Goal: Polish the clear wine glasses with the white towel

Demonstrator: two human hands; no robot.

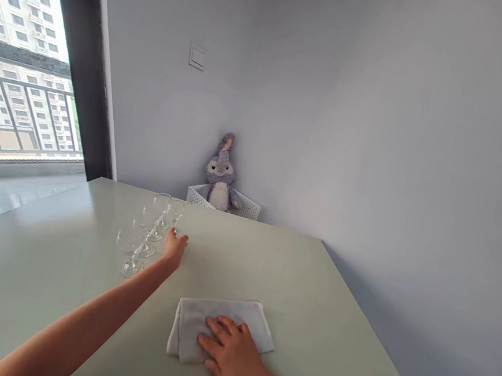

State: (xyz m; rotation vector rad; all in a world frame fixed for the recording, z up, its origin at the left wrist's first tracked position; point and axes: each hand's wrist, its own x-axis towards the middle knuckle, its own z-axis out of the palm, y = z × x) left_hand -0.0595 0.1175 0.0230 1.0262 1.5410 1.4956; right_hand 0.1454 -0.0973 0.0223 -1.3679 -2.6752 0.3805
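Note:
Several clear stemmed glasses stand upright in a slanting row on the left part of the table, the nearest glass point(131, 267) closest to me. My left hand point(175, 247) reaches out to the far right glass point(176, 209), its fingers at the base of the stem; whether they grip it is hard to make out. A folded white cloth point(194, 330) lies on the table near the front. On top of it my right hand point(231, 351) rests flat with its fingers spread.
The pale green table point(306, 322) reaches towards the wall. Behind its far edge, a grey plush rabbit point(220, 177) sits in a white perforated basket point(250, 209). A window with a railing point(21, 116) is at the left.

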